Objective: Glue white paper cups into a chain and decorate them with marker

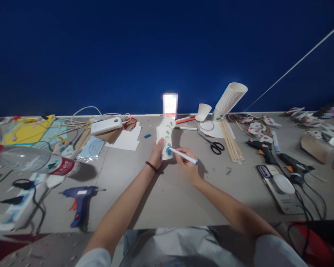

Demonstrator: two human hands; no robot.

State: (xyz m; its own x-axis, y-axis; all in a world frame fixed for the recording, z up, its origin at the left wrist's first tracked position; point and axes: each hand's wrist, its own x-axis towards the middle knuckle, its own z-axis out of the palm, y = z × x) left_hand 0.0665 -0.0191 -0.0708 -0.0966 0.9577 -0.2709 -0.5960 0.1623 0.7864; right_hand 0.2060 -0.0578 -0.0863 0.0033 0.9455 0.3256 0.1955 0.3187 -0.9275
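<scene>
My left hand (156,155) is closed around a white paper cup (164,152) marked with green leaf shapes. More white cup pieces with the same print line up beyond it, and I cannot tell whether they are joined. In my right hand (187,166) is a white marker with a blue end (187,156). Its tip touches a blue ring drawn on the cup's side. Just past the cups lie a red marker (185,120) and a green-tipped marker (187,128). A small blue cap (147,136) rests to the left.
Black scissors (215,147), wooden sticks (231,142) and a leaning cup stack (230,99) stand right of my hands. Farther right are glue guns (263,151) and a phone (278,193). A blue glue gun (80,200), bottle (41,161) and power strip (22,204) occupy the left.
</scene>
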